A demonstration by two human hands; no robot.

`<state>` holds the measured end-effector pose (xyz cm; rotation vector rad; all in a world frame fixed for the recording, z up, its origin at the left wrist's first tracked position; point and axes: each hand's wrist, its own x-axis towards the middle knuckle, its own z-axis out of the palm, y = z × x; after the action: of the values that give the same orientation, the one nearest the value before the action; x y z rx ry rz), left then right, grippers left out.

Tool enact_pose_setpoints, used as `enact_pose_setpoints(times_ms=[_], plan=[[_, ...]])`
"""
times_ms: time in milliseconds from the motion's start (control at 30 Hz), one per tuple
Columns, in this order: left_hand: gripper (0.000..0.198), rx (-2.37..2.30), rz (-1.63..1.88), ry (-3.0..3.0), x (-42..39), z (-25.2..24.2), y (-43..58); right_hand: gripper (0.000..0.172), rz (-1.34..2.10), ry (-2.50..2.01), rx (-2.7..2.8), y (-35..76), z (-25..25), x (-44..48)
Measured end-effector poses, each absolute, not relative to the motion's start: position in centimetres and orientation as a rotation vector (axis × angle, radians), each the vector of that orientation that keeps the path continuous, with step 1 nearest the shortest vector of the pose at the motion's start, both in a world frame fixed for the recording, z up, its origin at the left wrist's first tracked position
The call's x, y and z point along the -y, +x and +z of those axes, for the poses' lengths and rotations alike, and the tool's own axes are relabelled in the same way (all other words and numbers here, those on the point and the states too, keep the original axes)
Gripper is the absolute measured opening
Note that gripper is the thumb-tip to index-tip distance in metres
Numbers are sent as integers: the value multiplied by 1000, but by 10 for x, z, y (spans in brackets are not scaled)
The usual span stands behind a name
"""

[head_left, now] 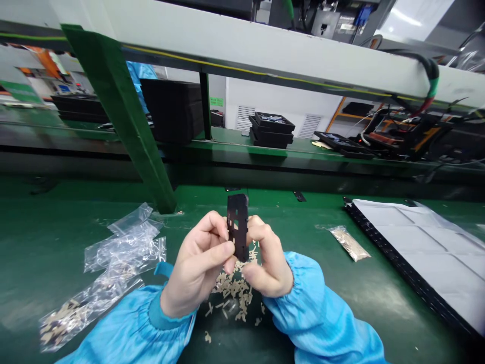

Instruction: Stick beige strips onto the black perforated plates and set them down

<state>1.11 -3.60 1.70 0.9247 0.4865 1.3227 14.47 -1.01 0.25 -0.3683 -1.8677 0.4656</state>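
Note:
A thin black plastic plate with small cut-outs (238, 227) stands upright between my hands, above the green bench. My left hand (200, 265) pinches its left edge between thumb and fingers. Against its right edge, my right hand (267, 258) rests with curled fingers; some fingertips are hidden behind the plate, and I cannot see whether a small piece is between them. Below both hands lies a scattered heap of small beige pieces (237, 290), partly hidden by the hands.
Clear plastic bags (125, 247), one holding beige pieces (62, 323), lie to the left. Rightward are a small filled bag (348, 242) and a large black tray with a white sheet (420, 242). A green post (125, 121) and shelf with black trays (271, 130) stand behind.

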Motion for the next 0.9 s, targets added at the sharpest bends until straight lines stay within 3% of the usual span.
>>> enact_pose_setpoints(times_ms=[300,900], plan=[[17,-629,1355,1078,35,25,5,17,1083,-353,1759,153,4,11],[11,-770,1374,1279,39,23,1,21,1199,-277,1672,154,0,2]])
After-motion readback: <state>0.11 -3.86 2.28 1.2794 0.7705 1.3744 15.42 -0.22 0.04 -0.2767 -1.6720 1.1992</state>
